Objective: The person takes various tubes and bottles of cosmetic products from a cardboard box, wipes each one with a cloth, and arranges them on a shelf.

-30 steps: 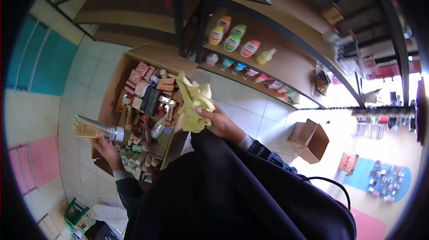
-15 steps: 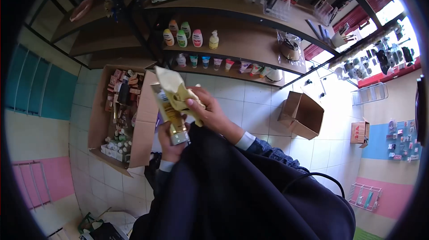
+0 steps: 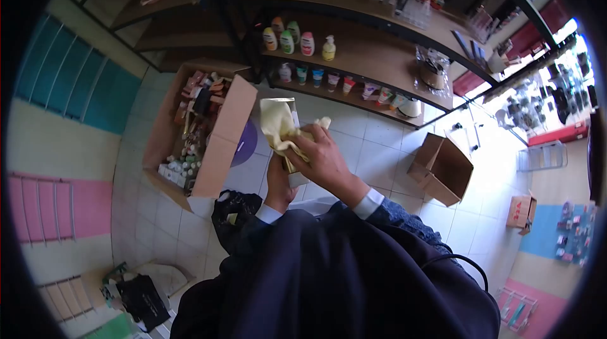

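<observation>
My left hand (image 3: pixel 279 181) grips a slim gold-and-white package (image 3: pixel 298 179) from its lower left side. It looks like a cosmetic carton or tube; its lettering cannot be read now. A pale yellow cloth (image 3: pixel 277 121) is bunched in my right hand (image 3: pixel 325 157). The cloth lies against the package's front and covers most of it. The fingers of my right hand are bent over the cloth, and both hands are close together in front of my dark clothing.
To the left stands a cardboard box (image 3: pixel 218 143) packed with cosmetics, beside a purple round object (image 3: pixel 245 144). Ahead, a shelf (image 3: pixel 373 64) carries bottles (image 3: pixel 307 43) and tubes (image 3: pixel 348 85). Another open carton (image 3: pixel 441 171) sits on the floor at right. A black plastic bag (image 3: pixel 235 212) lies near my left arm.
Both hands and the package have shifted right in view. The cloth now spreads over the package's front, which was partly visible before. My view has turned, showing more floor at lower left.
</observation>
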